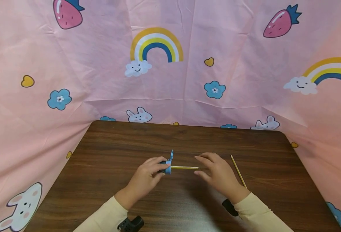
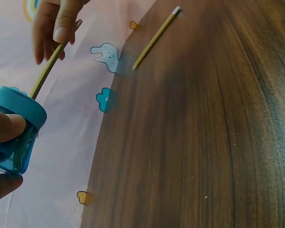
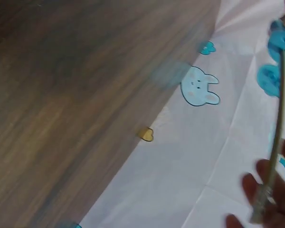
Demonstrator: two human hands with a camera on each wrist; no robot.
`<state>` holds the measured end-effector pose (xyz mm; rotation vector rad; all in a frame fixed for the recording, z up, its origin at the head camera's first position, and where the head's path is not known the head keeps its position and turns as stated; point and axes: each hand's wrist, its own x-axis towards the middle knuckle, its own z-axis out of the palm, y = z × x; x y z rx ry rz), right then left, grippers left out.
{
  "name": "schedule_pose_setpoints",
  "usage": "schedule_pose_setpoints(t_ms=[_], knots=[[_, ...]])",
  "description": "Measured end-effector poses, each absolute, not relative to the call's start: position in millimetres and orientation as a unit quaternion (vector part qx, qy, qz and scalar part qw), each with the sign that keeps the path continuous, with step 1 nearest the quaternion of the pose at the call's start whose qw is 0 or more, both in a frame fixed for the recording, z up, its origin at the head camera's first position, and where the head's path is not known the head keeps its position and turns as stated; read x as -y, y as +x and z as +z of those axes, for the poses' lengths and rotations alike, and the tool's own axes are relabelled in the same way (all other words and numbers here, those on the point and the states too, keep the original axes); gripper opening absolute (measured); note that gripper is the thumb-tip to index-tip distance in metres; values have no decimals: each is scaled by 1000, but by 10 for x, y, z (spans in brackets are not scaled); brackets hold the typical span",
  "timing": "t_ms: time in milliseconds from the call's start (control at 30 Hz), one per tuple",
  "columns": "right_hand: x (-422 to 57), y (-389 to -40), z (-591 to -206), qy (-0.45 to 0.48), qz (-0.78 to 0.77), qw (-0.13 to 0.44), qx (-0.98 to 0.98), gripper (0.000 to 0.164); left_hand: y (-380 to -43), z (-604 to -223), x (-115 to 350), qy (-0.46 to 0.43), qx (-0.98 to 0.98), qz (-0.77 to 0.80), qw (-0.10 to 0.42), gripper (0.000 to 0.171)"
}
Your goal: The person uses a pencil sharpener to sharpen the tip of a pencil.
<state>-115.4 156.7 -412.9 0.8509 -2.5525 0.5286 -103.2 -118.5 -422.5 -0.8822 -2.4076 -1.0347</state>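
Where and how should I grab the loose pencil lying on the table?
I'd pinch the loose pencil mid-shaft from above, thumb and finger across its length, probably with the nearby right hand. It's thin, straight and lies flat on the table, the middle bare; its pointed tip faces the far edge, so avoid that end.

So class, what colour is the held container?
Blue: the container shows best in the left wrist view.

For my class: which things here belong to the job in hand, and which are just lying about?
In the job:
Blue container, lid open, held in the left hand
Yellow pencil, one end at the container

Apparently lying about:
Second pencil, on the table
Patterned cloth, background only
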Motion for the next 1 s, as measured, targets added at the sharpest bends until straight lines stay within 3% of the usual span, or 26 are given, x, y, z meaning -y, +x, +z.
schedule_pose_setpoints(t_ms=[67, 200, 300, 433, 533, 633, 700, 733, 800, 933, 1000], knots=[[-1561, -1155, -4179, 333, 180, 253, 890, 48, -1031, -4209, 1187, -304, 856, -379, 178, 40], [-1545, -1158, -4271, 376, 163, 335, 848, 27, -1028, -4171, 1187, -290, 857, -395, 162, 40], [-1534, -1159, -4323, 389, 154, 380, 825, 34, -1017, -4138, 1179, -281, 858, -405, 146, 40], [-1532, -1165, -4357, 393, 146, 413, 808, 30, -996, -4117, 1166, -271, 862, -412, 118, 41], [-1525, -1150, -4353, 386, 153, 406, 814, 31, -987, -4123, 1162, -270, 867, -407, 105, 41], [-1518, -1120, -4314, 375, 174, 363, 835, 20, -979, -4136, 1164, -277, 870, -391, 116, 40], [-1526, -1105, -4264, 369, 197, 309, 854, 4, -975, -4156, 1162, -291, 868, -380, 133, 39], [-1536, -1103, -4232, 365, 214, 273, 864, 5, -973, -4167, 1159, -301, 866, -373, 145, 39], [-1566, -1113, -4160, 350, 258, 177, 883, 12, -975, -4198, 1151, -327, 858, -357, 171, 38], [-1647, -1197, -4033, 294, 372, -60, 878, 7, -1002, -4247, 1134, -380, 833, -336, 221, 36], [-1674, -1254, -3992, 266, 411, -145, 860, 10, -1018, -4258, 1132, -397, 821, -335, 235, 35]])
